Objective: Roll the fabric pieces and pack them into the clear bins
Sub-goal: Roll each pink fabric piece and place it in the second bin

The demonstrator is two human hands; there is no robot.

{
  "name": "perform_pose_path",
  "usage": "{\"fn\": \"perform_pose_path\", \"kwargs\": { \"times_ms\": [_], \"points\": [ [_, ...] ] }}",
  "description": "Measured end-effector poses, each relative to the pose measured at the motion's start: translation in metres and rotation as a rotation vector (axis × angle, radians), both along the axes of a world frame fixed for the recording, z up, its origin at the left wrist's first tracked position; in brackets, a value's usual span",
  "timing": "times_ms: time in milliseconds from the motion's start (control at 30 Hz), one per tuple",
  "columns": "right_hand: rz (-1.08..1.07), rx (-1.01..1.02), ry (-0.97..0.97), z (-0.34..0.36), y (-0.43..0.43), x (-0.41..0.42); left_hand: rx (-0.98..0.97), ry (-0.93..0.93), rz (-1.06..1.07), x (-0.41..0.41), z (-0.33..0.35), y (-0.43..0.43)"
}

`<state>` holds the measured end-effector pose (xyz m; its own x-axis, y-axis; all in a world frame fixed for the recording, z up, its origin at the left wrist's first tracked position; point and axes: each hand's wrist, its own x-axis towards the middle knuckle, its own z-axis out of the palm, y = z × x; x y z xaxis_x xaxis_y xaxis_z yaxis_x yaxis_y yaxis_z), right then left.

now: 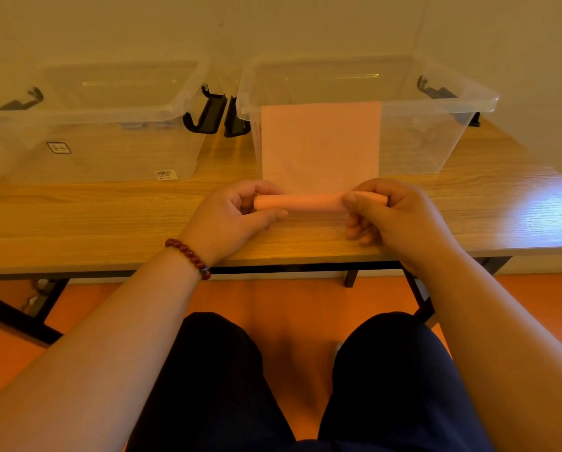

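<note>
Left hand [227, 216] and right hand [393, 213] each grip an end of the half-rolled pink fabric [318, 148] on the table [109, 216]; its flat part climbs the right bin [469, 102] front. The barcode sticker [165, 174] on the left bin [109, 112] is too small to read

Two bins stand side by side on the table [109, 216] across the upper frame, the left bin [87, 158] just beside the right bin [429, 141]. The fabric [320, 145] runs from the right bin's near rim down its front wall to the table at centre frame. There the left hand [227, 216] grips its rolled end on the left and the right hand [393, 216] on the right.
</note>
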<state>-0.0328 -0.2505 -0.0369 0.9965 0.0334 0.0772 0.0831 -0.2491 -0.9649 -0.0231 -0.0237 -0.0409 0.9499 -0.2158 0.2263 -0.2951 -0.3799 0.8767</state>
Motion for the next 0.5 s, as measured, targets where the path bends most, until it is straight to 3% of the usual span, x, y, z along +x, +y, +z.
{"fn": "perform_pose_path", "kwargs": {
  "times_ms": [200,500],
  "points": [
    [0.048,-0.073,0.012,0.0018,-0.0044,-0.0006,-0.038,0.029,-0.028,-0.0009,0.0015,-0.0006],
    [0.06,-0.021,0.006,0.0009,-0.0022,0.0008,-0.012,0.025,-0.007,-0.0007,0.0012,-0.0012]
  ]
}}
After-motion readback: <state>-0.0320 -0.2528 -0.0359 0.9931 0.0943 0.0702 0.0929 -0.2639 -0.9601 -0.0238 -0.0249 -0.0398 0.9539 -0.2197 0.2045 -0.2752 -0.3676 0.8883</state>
